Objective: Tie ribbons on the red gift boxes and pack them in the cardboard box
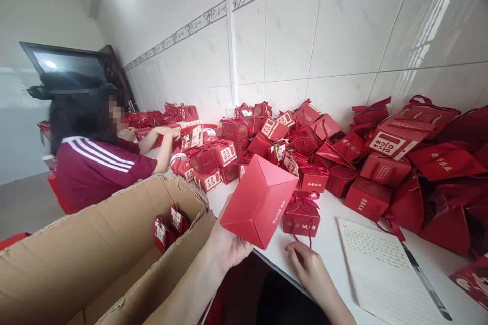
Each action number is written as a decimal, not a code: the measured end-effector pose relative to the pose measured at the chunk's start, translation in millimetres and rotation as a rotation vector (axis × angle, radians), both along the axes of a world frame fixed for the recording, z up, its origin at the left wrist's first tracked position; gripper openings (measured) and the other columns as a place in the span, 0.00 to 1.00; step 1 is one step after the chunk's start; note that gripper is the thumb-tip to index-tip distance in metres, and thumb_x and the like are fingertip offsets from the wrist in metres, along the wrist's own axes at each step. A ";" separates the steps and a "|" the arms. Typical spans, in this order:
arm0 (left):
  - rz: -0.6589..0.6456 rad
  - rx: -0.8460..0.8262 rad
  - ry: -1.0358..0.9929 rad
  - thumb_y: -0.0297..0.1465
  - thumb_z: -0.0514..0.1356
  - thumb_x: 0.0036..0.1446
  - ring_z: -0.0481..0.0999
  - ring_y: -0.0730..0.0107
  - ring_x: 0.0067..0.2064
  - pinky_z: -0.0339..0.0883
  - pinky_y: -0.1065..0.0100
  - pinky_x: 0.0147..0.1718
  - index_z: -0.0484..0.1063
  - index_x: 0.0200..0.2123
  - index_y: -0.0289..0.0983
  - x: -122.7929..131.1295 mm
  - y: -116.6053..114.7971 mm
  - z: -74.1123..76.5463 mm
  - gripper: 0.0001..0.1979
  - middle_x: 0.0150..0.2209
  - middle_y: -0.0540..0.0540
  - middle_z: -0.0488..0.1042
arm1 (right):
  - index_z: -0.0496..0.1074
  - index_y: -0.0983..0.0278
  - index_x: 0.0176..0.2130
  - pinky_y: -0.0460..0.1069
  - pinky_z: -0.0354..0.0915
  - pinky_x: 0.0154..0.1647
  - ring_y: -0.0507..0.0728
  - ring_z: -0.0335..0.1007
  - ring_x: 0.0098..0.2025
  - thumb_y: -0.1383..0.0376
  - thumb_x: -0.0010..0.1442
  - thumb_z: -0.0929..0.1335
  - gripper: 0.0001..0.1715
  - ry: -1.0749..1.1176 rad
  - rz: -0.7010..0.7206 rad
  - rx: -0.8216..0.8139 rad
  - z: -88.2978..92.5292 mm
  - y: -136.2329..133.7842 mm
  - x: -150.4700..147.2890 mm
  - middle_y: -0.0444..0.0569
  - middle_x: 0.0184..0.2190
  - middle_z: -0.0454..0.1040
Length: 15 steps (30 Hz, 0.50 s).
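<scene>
I see the left hand (224, 246) raised just off the table edge, fingers and thumb grasping the lower corner of a plain red box (259, 202). The box is tilted, one corner pointing up, held in the air above the near edge of the table. The left forearm comes up from the bottom of the view.

The right hand (308, 266) rests on the white table (331, 244), fingers loosely curled and grasping nothing. Just beyond its fingertips stands a small ribboned box (301, 216) with a red bow. I cannot tell whether the fingers touch its trailing ribbon.

To the right lies an open lined notebook (385, 274) with a dark pen (427, 284) along its edge. To the left, below the table, an open cardboard carton (95, 244) holds a few red tags (168, 228).

A heap of red gift boxes (343, 152) covers the back of the table along a glossy white tiled wall (305, 35). At the far left another person (95, 162) in a maroon striped shirt reaches both hands into the heap.
</scene>
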<state>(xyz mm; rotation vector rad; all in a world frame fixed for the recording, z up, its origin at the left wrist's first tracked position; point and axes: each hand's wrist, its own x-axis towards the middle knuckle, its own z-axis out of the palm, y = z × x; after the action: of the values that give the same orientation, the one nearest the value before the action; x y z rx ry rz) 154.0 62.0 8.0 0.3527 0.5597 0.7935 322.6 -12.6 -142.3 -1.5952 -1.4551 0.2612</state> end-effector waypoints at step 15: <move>0.012 0.207 0.116 0.35 0.59 0.53 0.73 0.74 0.22 0.70 0.75 0.21 0.69 0.30 0.35 -1.8 -5.4 26.8 0.08 0.21 0.51 0.73 | 0.69 0.61 0.30 0.51 0.70 0.31 0.58 0.74 0.30 0.57 0.62 0.56 0.19 0.013 0.025 0.034 -15.1 1.0 2.1 0.50 0.29 0.75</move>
<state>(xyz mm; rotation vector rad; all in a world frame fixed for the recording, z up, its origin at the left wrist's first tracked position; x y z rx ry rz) 152.3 56.6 34.8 0.5897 0.5903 0.8491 324.7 -11.6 -157.4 -1.5458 -1.4631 0.2596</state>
